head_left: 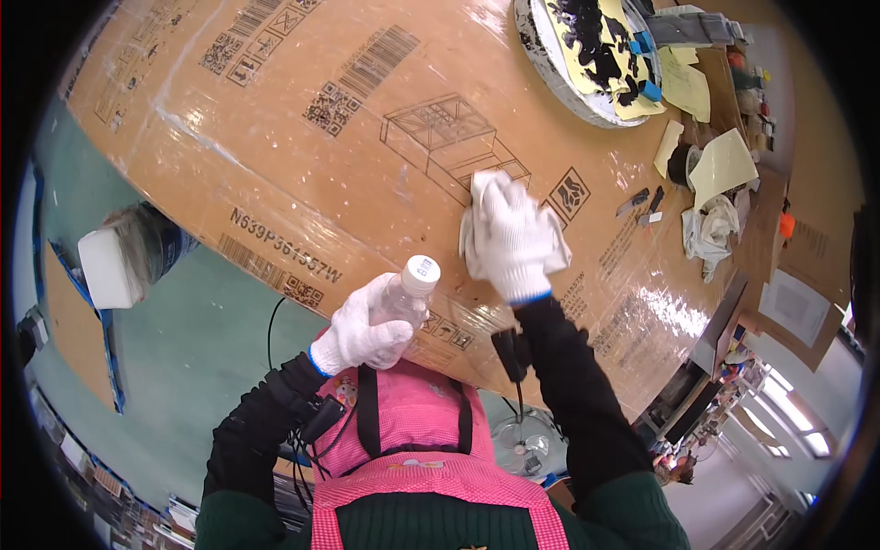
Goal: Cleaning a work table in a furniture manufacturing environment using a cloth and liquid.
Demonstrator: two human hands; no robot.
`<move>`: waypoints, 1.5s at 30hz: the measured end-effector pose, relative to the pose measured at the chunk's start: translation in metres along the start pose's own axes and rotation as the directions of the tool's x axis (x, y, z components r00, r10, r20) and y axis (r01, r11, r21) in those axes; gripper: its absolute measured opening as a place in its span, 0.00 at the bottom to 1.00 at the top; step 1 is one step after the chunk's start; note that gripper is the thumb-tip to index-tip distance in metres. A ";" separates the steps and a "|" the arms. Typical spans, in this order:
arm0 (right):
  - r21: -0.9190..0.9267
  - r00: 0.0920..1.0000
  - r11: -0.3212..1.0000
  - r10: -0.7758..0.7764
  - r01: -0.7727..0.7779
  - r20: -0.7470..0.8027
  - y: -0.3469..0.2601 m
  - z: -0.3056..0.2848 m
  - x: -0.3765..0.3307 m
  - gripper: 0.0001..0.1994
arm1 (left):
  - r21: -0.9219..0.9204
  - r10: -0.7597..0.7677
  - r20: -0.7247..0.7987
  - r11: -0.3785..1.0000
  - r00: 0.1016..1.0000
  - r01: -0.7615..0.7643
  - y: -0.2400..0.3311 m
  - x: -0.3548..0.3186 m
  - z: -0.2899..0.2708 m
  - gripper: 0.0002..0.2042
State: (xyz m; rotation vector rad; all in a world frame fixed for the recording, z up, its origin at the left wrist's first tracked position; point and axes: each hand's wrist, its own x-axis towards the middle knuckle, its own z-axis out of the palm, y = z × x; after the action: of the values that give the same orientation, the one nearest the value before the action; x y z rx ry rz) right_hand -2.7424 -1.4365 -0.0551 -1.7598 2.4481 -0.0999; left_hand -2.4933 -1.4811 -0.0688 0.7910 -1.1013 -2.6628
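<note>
My left hand (365, 330), in a white knit glove, is wrapped round a clear plastic bottle (400, 301) with a white cap, held upright at the near edge of the table. My right hand (513, 238), gloved the same way, presses down on a white cloth (475, 240) whose edges stick out on both sides of the palm. Under the cloth lies a cardboard-covered tabletop (367, 174) with a shiny clear layer, printed with a line drawing, barcodes and symbols.
At the far right stands a round white tub (596, 115) with black-smeared yellow paper and blue pieces. Nearby lie small dark blades (642, 202), a crumpled white bag (710, 229) and yellow sheets (724, 170). A white container (105, 270) stands left of the table. Cables hang by my arms.
</note>
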 end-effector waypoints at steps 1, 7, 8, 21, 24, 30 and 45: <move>-0.054 1.000 0.998 -0.017 0.017 0.008 -0.006 -0.005 -0.016 0.18 | -0.006 -0.003 -0.009 1.000 1.000 0.003 0.000 0.000 0.001 0.34; -0.030 0.998 0.999 -0.037 0.036 -0.050 0.002 0.003 0.003 0.16 | 0.038 -0.018 -0.027 0.999 0.999 0.019 0.000 0.012 0.007 0.33; 0.000 0.997 0.998 -0.056 0.056 -0.045 0.002 -0.002 0.023 0.17 | -0.013 -0.034 -0.035 0.999 0.999 0.034 0.002 0.016 0.010 0.32; 0.333 0.841 0.857 0.481 -0.392 -0.249 0.104 0.013 -0.037 0.17 | -0.716 -0.417 0.114 0.595 0.902 0.366 -0.010 0.063 0.062 0.25; 0.318 0.844 0.872 0.461 -0.373 -0.274 0.101 0.011 -0.036 0.15 | -0.648 -0.419 0.089 0.665 0.904 0.372 -0.008 0.058 0.064 0.25; 0.398 0.827 0.854 0.470 -0.336 -0.310 0.104 0.013 -0.037 0.16 | -0.574 -0.537 0.100 0.657 0.838 0.489 -0.012 0.035 0.069 0.23; 0.232 0.982 0.956 -0.164 0.181 -0.091 -0.023 0.013 0.026 0.15 | -0.009 -0.316 0.342 0.941 0.885 0.340 0.013 -0.012 0.030 0.32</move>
State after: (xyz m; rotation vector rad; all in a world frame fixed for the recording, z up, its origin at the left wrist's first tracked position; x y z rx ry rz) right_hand -2.7267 -1.4682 -0.0668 -1.8843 2.2097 -0.4616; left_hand -2.4995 -1.4687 -0.0370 0.5631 -1.0095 -3.1984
